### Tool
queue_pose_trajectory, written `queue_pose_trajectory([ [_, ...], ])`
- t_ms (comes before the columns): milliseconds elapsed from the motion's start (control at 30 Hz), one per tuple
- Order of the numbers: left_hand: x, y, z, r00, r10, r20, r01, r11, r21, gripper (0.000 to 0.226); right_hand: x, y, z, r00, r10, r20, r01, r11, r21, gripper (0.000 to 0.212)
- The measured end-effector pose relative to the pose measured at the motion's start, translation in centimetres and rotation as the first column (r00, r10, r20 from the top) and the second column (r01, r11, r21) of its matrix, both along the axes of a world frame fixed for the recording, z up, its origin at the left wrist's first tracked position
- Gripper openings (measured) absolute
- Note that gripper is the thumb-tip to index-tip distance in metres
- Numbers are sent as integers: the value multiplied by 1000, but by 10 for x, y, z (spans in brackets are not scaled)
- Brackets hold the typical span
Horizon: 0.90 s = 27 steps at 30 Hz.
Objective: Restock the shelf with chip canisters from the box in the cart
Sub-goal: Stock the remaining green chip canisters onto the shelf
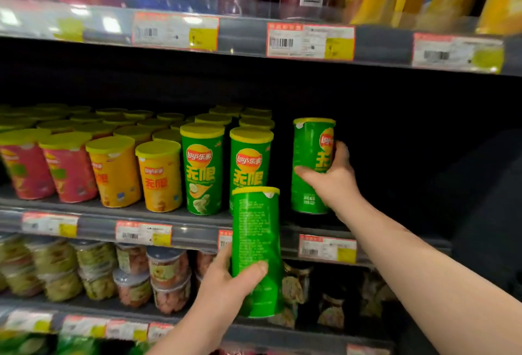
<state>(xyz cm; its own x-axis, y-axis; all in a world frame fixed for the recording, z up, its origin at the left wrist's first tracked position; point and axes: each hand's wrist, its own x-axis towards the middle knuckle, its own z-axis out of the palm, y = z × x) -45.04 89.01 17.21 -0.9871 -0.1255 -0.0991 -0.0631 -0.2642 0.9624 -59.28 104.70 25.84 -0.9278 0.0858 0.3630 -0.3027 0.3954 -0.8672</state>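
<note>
My right hand (pixel 333 179) grips a green chip canister (pixel 309 145) with a yellow lid, upright on the middle shelf (pixel 197 230), just right of the green rows. My left hand (pixel 226 281) holds a second green canister (pixel 255 239) upright in front of the shelf edge, below and left of the first one. Two green canisters (pixel 202 168) stand at the front of full rows. Left of them stand orange canisters (pixel 159 176) and pink canisters (pixel 69 171). The box and cart are out of view.
The middle shelf to the right of my right hand is dark and bare. A shelf above (pixel 254 41) carries price tags and snack bags. The shelf below holds small plastic snack tubs (pixel 166 272) and bags (pixel 330 312).
</note>
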Motion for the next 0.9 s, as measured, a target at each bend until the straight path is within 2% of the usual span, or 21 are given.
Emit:
queue_pose_trajectory([
  [100,2,6,0,998,62,-1,-62,998,-1,67,-24,-7,-4,999,-9,41,7,999,41,93],
  [300,8,10,0,991,132,-3,-132,991,-7,51,-47,-14,-25,997,58,45,-64,990,129,106],
  [467,9,0,-2,986,168,-11,-168,986,-17,61,-48,-3,-35,958,167,235,-202,970,135,85],
  [600,6,-6,0,992,127,-19,-127,991,-31,70,-46,1,-37,968,111,225,-165,957,239,67],
  [700,2,-9,2,995,92,-42,-94,995,-46,76,-49,-2,-36,976,74,207,-127,958,256,67],
  [900,0,-18,6,998,52,-45,-55,996,-65,74,-56,-13,-37,983,43,176,-80,974,212,73],
])
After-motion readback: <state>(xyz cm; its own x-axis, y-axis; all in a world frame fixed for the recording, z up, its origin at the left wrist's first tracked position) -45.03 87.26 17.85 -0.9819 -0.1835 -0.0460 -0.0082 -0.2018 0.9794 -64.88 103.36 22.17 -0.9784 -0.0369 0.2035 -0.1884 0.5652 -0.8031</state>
